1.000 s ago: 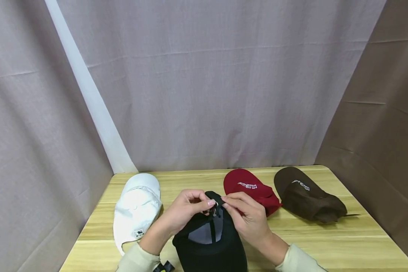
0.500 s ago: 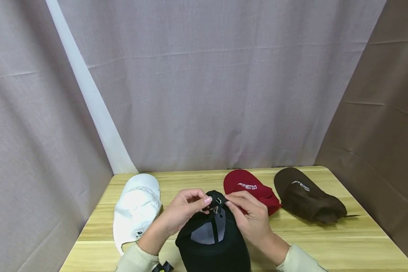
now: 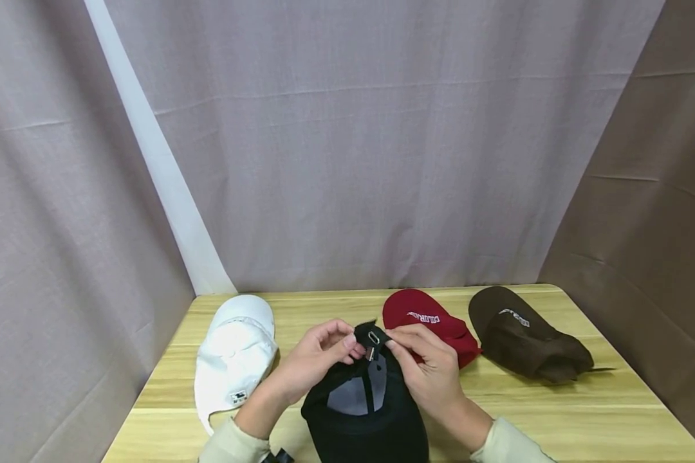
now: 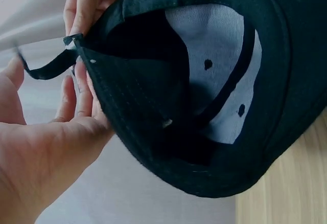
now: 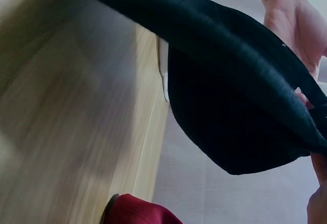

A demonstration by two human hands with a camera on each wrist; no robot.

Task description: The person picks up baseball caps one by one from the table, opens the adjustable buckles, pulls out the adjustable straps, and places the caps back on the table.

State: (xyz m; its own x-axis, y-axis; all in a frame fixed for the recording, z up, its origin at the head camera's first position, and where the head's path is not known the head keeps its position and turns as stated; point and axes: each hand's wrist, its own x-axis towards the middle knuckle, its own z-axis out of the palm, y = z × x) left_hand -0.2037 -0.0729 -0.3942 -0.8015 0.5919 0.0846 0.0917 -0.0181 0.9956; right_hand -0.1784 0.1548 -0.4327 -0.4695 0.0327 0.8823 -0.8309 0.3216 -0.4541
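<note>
A black baseball cap is held with its inside facing up, so its grey lining and black seam tape show. At its back opening, a metal buckle sits on the adjustment strap. My left hand pinches the strap on the buckle's left side; my right hand pinches the cap's edge on the right. In the left wrist view, a loose strap runs from the buckle area to my left thumb tip. The right wrist view has the cap's dark outer side covering much of the hands.
On the wooden table, a white cap lies left of my hands. A red cap and a dark brown cap lie to the right. A small black object is near the front edge. Grey curtains stand behind.
The black cap has shifted slightly right. The strap at the buckle has turned, so the buckle shows more plainly and a dark strap corner sticks up. Both hands keep their grip.
</note>
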